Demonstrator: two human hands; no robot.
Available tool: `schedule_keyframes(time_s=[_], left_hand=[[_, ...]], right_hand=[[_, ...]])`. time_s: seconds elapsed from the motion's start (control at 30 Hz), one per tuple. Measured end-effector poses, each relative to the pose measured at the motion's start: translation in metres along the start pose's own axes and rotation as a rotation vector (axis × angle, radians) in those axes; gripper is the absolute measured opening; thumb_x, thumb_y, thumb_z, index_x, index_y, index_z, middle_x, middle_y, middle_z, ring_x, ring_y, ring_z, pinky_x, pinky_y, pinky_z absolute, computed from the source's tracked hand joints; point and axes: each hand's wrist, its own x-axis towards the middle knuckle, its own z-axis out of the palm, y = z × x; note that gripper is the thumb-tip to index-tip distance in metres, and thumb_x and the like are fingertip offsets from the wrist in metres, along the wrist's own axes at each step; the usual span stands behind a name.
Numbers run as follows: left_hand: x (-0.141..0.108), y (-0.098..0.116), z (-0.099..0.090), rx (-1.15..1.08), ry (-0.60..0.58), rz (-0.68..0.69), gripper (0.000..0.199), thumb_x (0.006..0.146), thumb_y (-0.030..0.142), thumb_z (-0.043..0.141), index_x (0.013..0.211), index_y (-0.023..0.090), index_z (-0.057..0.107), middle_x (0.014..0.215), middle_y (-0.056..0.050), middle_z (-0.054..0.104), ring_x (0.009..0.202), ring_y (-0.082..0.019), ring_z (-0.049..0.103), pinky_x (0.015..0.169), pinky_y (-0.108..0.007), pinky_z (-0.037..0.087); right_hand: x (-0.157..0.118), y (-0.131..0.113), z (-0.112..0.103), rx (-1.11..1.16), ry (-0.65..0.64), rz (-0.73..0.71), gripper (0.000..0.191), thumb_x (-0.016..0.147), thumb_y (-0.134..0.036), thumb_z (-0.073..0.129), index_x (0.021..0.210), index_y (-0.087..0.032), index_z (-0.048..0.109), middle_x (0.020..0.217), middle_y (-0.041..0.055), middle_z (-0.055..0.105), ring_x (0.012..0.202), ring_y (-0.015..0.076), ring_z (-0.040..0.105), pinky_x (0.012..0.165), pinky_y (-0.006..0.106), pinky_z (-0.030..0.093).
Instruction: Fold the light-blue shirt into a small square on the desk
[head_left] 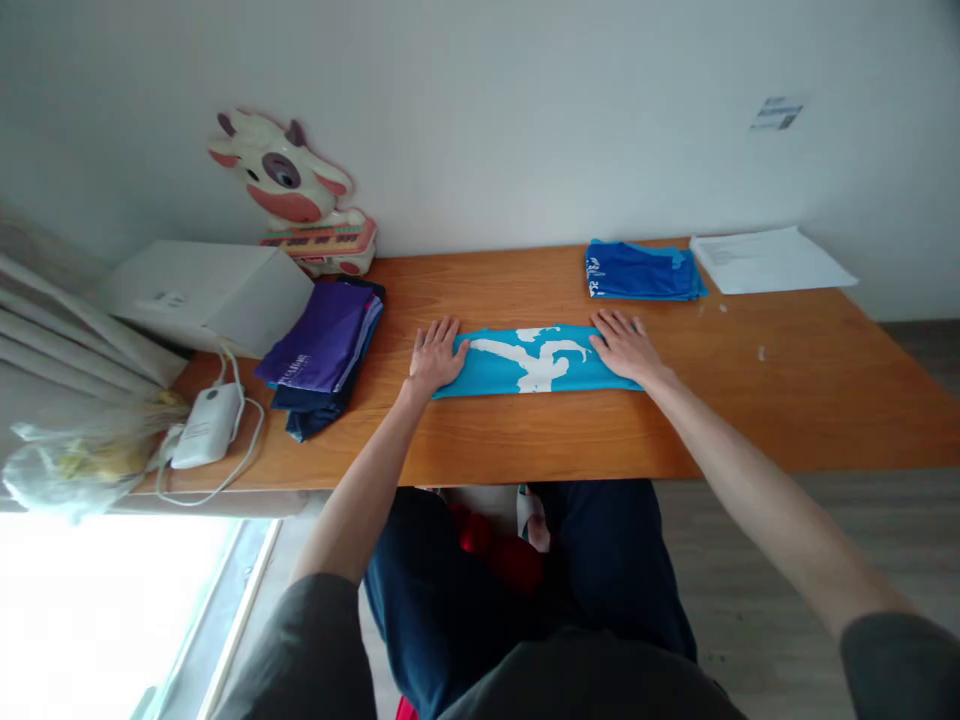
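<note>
A light blue garment (536, 361) with a white print lies folded into a long narrow strip on the wooden table (750, 400). My left hand (436, 357) rests flat on its left end, fingers spread. My right hand (625, 346) presses flat on its right end. Neither hand grips the cloth.
A folded blue garment (641, 271) and white papers (765, 260) lie at the back right. A stack of purple and navy clothes (324, 350) sits at the left, beside a white box (206, 292), a white adapter with cable (206, 427) and a cow toy keyboard (300, 200). A plastic bag (75, 455) lies far left.
</note>
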Motion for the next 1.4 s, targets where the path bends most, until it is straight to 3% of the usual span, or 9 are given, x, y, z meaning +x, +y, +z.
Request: schedule_keyframes(time_s=[0.1,0.33,0.53,1.17,1.3,1.4], left_hand=[[-0.006,-0.012,-0.004,-0.003,0.022,-0.020,0.076,0.118,0.058,0.028,0.184,0.024,0.041,0.193,-0.007,0.034,0.183,-0.032,0.026,0.149,-0.063,0.016],[-0.017,-0.006,-0.003,0.002,0.031,-0.004,0.078,0.118,0.058,0.026,0.184,0.019,0.042,0.194,-0.010,0.032,0.183,-0.032,0.026,0.149,-0.061,0.019],[-0.032,-0.005,-0.007,0.013,-0.002,-0.026,0.077,0.118,0.058,0.026,0.186,0.024,0.036,0.196,-0.007,0.029,0.184,-0.031,0.022,0.149,-0.063,0.017],[-0.100,-0.017,-0.001,0.047,0.009,-0.030,0.077,0.119,0.061,0.026,0.187,0.028,0.035,0.196,-0.002,0.027,0.185,-0.028,0.018,0.151,-0.058,0.014],[-0.111,-0.031,0.006,-0.043,0.067,-0.030,0.074,0.118,0.062,0.036,0.185,0.031,0.042,0.192,-0.001,0.037,0.182,-0.031,0.027,0.150,-0.057,0.017],[-0.120,-0.050,0.013,-0.142,0.142,-0.060,0.073,0.117,0.062,0.043,0.179,0.025,0.052,0.189,-0.006,0.045,0.180,-0.034,0.033,0.149,-0.059,0.021]], right_hand=[[-0.003,0.010,0.002,0.000,0.012,0.017,0.079,0.118,-0.055,0.021,0.187,-0.021,0.038,0.193,0.0081,0.032,0.181,0.0335,0.028,0.148,0.066,0.017],[-0.004,-0.003,-0.001,-0.001,0.009,0.002,0.079,0.118,-0.054,0.022,0.186,-0.016,0.038,0.193,0.0119,0.032,0.181,0.0344,0.028,0.148,0.066,0.017],[-0.015,-0.005,0.000,-0.031,0.009,-0.014,0.079,0.119,-0.055,0.020,0.187,-0.018,0.037,0.194,0.0106,0.032,0.181,0.0337,0.028,0.148,0.065,0.018],[-0.075,-0.027,0.005,-0.032,0.029,-0.074,0.083,0.118,-0.059,0.016,0.188,-0.018,0.035,0.194,0.0080,0.030,0.182,0.0326,0.025,0.150,0.061,0.017],[-0.091,-0.033,0.008,-0.044,0.049,-0.080,0.079,0.118,-0.056,0.021,0.188,-0.020,0.035,0.193,0.0088,0.031,0.181,0.0336,0.028,0.149,0.063,0.017],[-0.102,-0.036,0.011,-0.046,0.082,-0.090,0.079,0.120,-0.054,0.022,0.186,-0.015,0.037,0.192,0.0120,0.033,0.180,0.0359,0.030,0.148,0.065,0.017]])
